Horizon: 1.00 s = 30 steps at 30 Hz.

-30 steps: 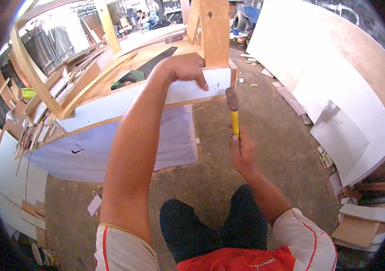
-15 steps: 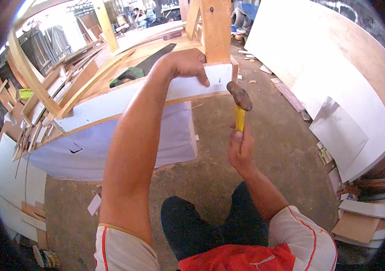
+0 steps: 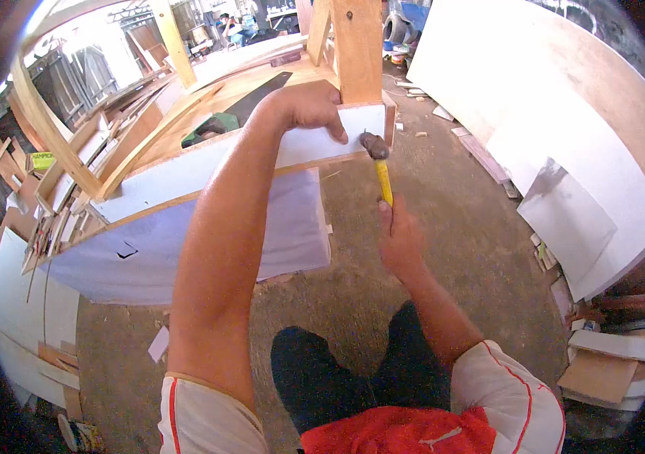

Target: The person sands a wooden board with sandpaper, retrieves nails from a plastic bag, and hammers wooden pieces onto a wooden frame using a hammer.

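My right hand (image 3: pixel 402 238) is wrapped round the yellow handle of a hammer (image 3: pixel 375 145). The hammer's head is at the front face of a white-faced board (image 3: pixel 163 175), near its right end; whether it touches cannot be told. At the board's top edge my left hand (image 3: pixel 311 107) grips, with the thumb down on the white face and the other fingers largely hidden. Just behind that hand stands an upright wooden post (image 3: pixel 360 57). A handsaw (image 3: pixel 258 98) with a green handle lies on the wooden surface beyond my left forearm.
Large white sheets (image 3: pixel 534 98) lean along the right side. Wood offcuts (image 3: pixel 602 371) are piled at lower right, more scraps at left. Pale cloth-like sheeting (image 3: pixel 186 242) hangs below the board. A person (image 3: pixel 233 30) sits far back.
The hammer has moved left and slightly up, its head now over the board's face near my left thumb. My right hand has shifted slightly; my left hand keeps its place.
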Available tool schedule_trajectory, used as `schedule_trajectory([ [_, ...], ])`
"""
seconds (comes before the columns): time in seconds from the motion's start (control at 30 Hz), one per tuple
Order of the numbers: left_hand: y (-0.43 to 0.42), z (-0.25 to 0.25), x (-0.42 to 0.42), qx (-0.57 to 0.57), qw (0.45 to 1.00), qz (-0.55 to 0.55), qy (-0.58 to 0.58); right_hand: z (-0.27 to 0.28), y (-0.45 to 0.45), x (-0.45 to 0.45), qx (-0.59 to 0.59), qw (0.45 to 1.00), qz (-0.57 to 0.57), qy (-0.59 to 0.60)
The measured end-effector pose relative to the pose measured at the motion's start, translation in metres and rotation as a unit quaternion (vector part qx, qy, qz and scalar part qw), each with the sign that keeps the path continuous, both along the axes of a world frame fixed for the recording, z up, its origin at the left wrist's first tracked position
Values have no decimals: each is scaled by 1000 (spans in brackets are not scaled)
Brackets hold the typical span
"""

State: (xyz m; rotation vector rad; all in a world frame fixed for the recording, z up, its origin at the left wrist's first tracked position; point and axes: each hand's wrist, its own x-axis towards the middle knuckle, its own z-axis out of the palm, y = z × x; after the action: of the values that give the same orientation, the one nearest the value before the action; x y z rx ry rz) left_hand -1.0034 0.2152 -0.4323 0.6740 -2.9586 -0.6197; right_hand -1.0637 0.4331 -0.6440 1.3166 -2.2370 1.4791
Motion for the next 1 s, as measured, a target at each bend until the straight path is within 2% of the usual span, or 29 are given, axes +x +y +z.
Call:
schedule_trajectory([
  [0.1, -3, 2, 0, 5, 1000, -8, 12, 8, 3, 0, -54, 992, 71, -86],
  [0.2, 4, 6, 3, 20, 999, -21, 16, 8, 15, 2, -188, 974, 120, -36],
  [0.3, 10, 12, 6, -7, 1000, -13, 3, -1, 11, 4, -190, 979, 66, -27],
  [0.4, 11, 6, 2, -31, 999, -11, 0, -8, -3, -10, -35, 997, 56, -43],
  [0.5, 6, 5, 3, -14, 1000, -3, 3, -1, 8, -4, -118, 980, 112, -114],
  [0.6, 12, 10, 6, 8, 1000, -16, 17, 7, 23, 3, -164, 978, 110, -71],
  [0.7, 8, 5, 2, 9, 1000, -6, 3, -2, 2, -5, -33, 997, 40, -57],
  [0.8, 4, 10, 1, -34, 999, 0, 0, -18, -1, -13, -65, 994, 69, -51],
  [0.9, 5, 7, 0, -16, 1000, 8, -8, -8, 15, -6, -129, 975, 131, -126],
  [0.93, 5, 7, 1, 0, 1000, 15, -11, -5, 18, -5, -128, 979, 118, -101],
  [1.0, 5, 9, 2, -38, 999, 0, -6, 1, 21, -3, -129, 986, 92, -51],
])
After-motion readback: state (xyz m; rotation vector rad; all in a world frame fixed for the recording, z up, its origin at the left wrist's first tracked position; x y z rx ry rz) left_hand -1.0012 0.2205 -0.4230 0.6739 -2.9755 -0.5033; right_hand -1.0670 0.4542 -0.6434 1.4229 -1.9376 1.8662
